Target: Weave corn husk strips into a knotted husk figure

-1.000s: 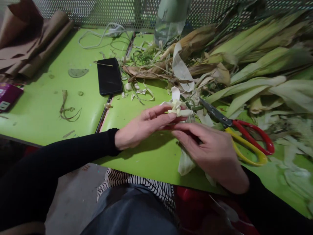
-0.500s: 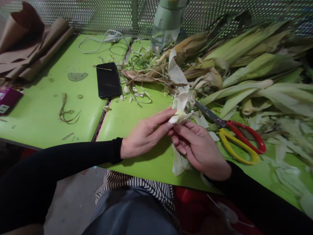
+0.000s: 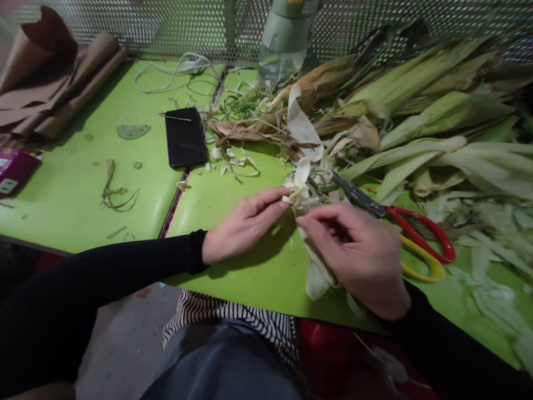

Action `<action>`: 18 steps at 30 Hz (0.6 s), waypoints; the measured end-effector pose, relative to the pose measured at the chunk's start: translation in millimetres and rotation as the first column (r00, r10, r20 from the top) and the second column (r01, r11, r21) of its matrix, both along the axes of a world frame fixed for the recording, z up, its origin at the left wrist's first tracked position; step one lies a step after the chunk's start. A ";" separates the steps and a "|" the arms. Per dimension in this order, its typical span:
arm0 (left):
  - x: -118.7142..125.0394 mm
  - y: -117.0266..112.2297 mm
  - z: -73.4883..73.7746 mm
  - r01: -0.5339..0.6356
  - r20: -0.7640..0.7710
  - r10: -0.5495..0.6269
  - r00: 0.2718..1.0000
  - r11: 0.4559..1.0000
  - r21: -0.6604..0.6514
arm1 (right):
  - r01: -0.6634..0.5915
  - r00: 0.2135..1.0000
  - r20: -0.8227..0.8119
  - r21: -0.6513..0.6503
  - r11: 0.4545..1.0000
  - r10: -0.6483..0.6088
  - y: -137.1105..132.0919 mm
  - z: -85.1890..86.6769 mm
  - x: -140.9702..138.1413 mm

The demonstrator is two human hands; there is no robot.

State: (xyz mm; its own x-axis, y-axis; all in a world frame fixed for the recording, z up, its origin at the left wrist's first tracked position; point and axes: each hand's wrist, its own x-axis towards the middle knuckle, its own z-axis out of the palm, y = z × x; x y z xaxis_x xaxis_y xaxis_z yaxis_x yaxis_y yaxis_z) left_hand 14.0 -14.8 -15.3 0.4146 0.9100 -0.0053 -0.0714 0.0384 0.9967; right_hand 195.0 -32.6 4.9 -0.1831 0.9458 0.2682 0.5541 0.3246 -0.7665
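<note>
Between its thumb and fingertips, my left hand [image 3: 250,222] pinches a small folded piece of pale corn husk [image 3: 296,195]. Close by on the right, my right hand [image 3: 360,250] is closed in a pinch, its thumb and forefinger at a pale husk strip [image 3: 317,278] that hangs down beneath the hand. Its other fingers are curled and partly hidden. Just past my right hand lie scissors [image 3: 381,210] with one red and one yellow handle, the yellow one partly covered by the hand.
Corn husks [image 3: 449,111] are heaped at the right and back, with scraps around them. A water bottle [image 3: 287,39] stands behind. On the left are a black phone [image 3: 185,138], a protractor [image 3: 133,131], a white cable [image 3: 166,83], brown paper [image 3: 58,94] and a purple box [image 3: 16,171].
My right hand has drawn back slightly right, away from my left fingertips, and turned knuckles up. The hanging husk strip has shifted right. My left hand has moved slightly left, still pinching the folded husk.
</note>
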 end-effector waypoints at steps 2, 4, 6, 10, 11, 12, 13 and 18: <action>-0.7 0.6 1.7 0.016 0.024 -0.014 1.000 0.999 -0.049 | 0.030 0.990 0.123 0.339 0.940 -0.075 1.1 2.1 4.1; -0.5 0.2 2.4 0.059 0.038 -0.056 0.998 0.996 -0.064 | -0.036 0.977 0.201 0.474 0.880 -0.069 3.6 1.4 6.3; 0.2 -0.8 2.3 0.100 0.048 -0.097 0.994 0.993 -0.066 | -0.100 0.971 0.238 0.491 0.865 -0.023 6.2 -0.7 7.3; 1.2 -2.5 1.7 0.139 0.069 -0.135 0.988 0.989 -0.055 | -0.118 0.969 0.248 0.454 0.883 0.002 8.5 -3.7 7.9; 1.1 -2.7 1.7 0.142 0.067 -0.139 0.988 0.989 -0.050 | -0.112 0.967 0.253 0.456 0.883 -0.007 8.5 -3.9 7.9; 0.9 -2.9 1.7 0.140 0.058 -0.137 0.989 0.989 -0.048 | -0.116 0.966 0.257 0.467 0.876 -0.009 8.3 -3.9 7.7; 0.6 -3.0 1.8 0.133 0.041 -0.131 0.990 0.990 -0.054 | -0.134 0.964 0.265 0.480 0.867 0.003 7.8 -3.8 7.4; 1.9 -0.5 1.2 0.085 0.104 -0.070 0.992 0.984 -0.156 | -0.164 0.965 0.255 0.428 0.889 0.056 2.1 -1.0 4.7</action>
